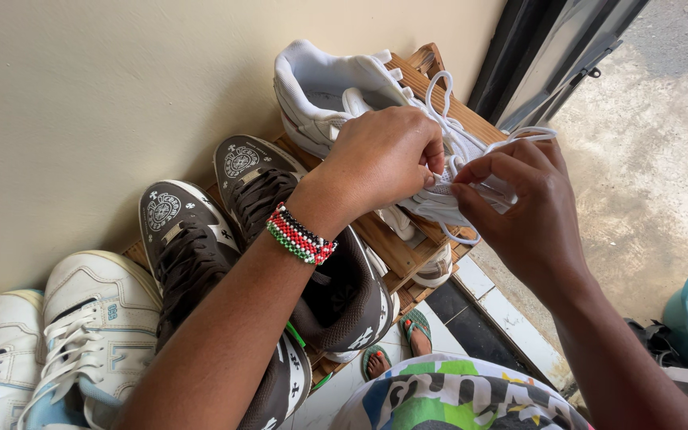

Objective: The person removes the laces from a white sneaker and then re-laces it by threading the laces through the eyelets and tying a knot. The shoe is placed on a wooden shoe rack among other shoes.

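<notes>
Showing: two bare hands working the lacing of a white leather low-top sneaker [320,95] that is sitting at the far end of a slatted wooden shoe rack [408,72], against the cream wall.
Left hand: the left hand [384,159], wearing a red, green, black and white beaded bracelet [300,235], is curling narrow and pinching the flat white cotton shoelace [447,111] at the eyelets.
Right hand: the right hand [519,207] is closing on a loop of the same shoelace, fingertips nearly touching the other hand's.
Handling: the lace is looking soft, limp and light, best pinched near its end; the sneaker is judged light, with a firm sole, best held at the heel collar.
Neighbours: a pair of brown suede sneakers [193,239] is resting just beside it.
</notes>
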